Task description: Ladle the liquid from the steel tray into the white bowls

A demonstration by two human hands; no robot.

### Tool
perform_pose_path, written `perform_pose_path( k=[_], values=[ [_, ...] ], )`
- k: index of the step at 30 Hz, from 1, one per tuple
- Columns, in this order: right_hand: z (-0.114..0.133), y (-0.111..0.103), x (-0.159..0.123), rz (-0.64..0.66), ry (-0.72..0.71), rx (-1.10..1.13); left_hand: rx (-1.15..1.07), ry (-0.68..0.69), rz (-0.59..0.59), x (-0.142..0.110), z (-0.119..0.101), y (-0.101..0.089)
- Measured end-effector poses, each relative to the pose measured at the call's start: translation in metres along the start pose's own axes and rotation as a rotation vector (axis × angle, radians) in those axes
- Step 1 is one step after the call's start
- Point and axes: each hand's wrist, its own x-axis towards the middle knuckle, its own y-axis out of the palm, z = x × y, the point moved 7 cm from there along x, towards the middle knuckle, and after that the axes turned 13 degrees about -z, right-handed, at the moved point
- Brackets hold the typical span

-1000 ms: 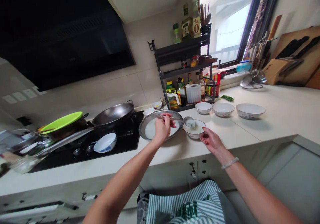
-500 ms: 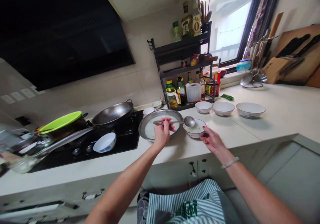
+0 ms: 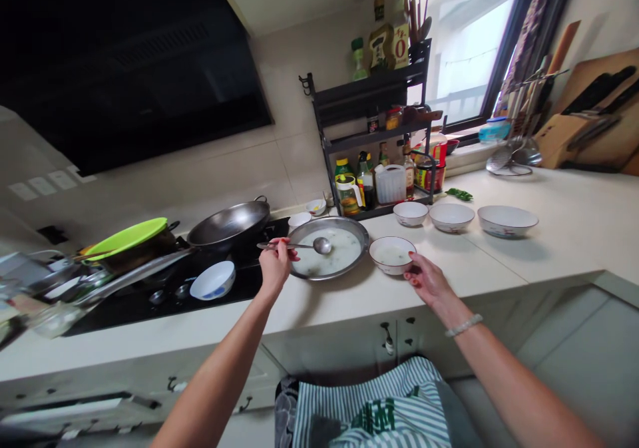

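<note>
My left hand (image 3: 275,266) is closed around the handle of a metal ladle (image 3: 322,245). The ladle's bowl hangs over a wide steel basin (image 3: 363,251) that holds a milky liquid with dark bits. To the basin's right stands a small white bowl (image 3: 392,269) with a dark rim, with similar whitish liquid in it. My right hand (image 3: 428,281) grips that bowl's right edge between thumb and fingers. Behind it and to the right, three white bowls stand in a row: a small one (image 3: 410,218), a middle one (image 3: 451,223) and a wider one (image 3: 508,227).
A wok (image 3: 229,225) and a white bowl (image 3: 213,281) sit on the black stove at left, beside a pot with a lime-green basin (image 3: 127,237). A black rack (image 3: 369,138) of bottles stands behind. At far right is a knife block (image 3: 562,138).
My left hand has moved the ladle left, from above the small bowl to above the steel basin. My right hand stays on the bowl's edge.
</note>
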Motion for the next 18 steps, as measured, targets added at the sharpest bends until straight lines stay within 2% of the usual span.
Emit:
perform_pose_path(
  k=[6, 14, 18],
  values=[
    [-0.001, 0.0, 0.0, -0.002, 0.006, -0.014, 0.187, 0.151, -0.03, -0.002, -0.005, -0.005],
    [-0.001, 0.0, 0.002, -0.001, 0.0, 0.01, 0.231, 0.112, 0.038, -0.006, 0.007, 0.014],
    [-0.003, -0.001, 0.004, -0.011, -0.008, 0.006, 0.213, 0.067, 0.005, 0.0, 0.018, 0.012]
  ],
)
